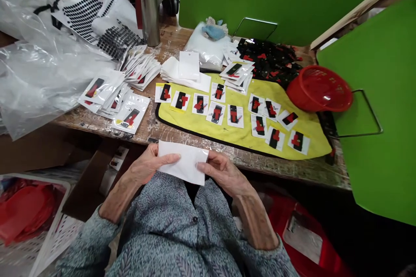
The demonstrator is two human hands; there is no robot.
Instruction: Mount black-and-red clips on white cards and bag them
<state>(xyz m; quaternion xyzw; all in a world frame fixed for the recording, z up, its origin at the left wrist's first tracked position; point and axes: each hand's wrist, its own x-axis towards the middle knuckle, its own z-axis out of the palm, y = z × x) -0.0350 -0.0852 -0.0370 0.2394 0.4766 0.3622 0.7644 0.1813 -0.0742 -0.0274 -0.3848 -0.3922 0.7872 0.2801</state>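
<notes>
My left hand [147,165] and my right hand [222,171] hold a white paper envelope [183,162] up by its two short ends, just off the near table edge. Thumbs lie on top of it. Beyond them, a yellow cloth mat [240,132] with a black border carries several white cards [216,112] laid out in rows, each with a black and red piece. A stack of white envelopes [185,73] lies at the mat's far edge. Neither hand touches the mat.
Left of the mat are piles of packaged cards [110,95], plastic bags [32,78] and black dot sheets [81,19]. A steel flask [146,4] stands behind them. A heap of black and red pieces [268,60], a red basket [318,88] and green boards [373,95] fill the right.
</notes>
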